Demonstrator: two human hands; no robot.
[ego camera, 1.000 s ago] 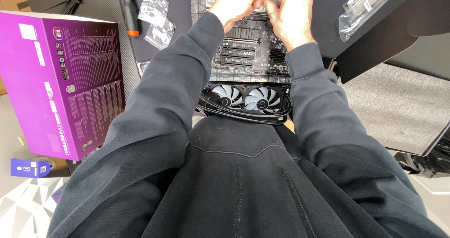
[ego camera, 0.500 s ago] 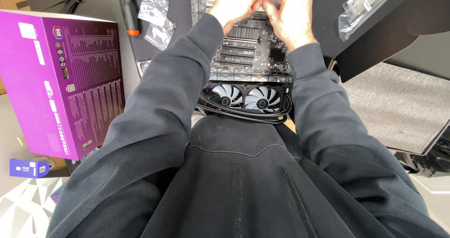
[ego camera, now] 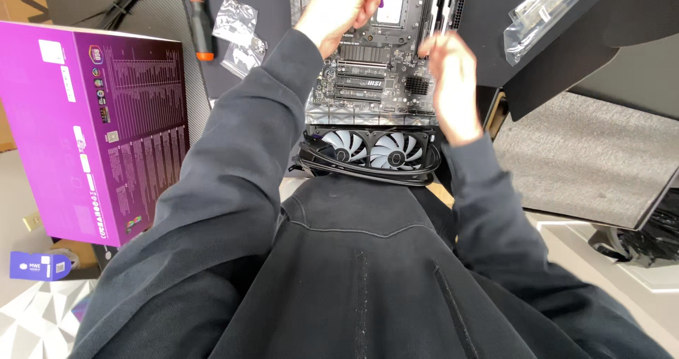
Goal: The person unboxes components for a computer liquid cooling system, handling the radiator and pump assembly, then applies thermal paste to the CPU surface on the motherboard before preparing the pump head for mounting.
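On my feed, a large purple box (ego camera: 106, 132) fills the left side. A black screwdriver with an orange collar (ego camera: 201, 19) and clear plastic bags (ego camera: 239, 33) lie at upper left. Another clear bag (ego camera: 544, 12) sits at upper right.

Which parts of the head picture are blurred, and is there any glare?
Head view: the right hand is smeared by motion blur; the left hand is slightly soft; the motherboard and purple box stay sharp; mild glare shows on the plastic bags; lighting is even.
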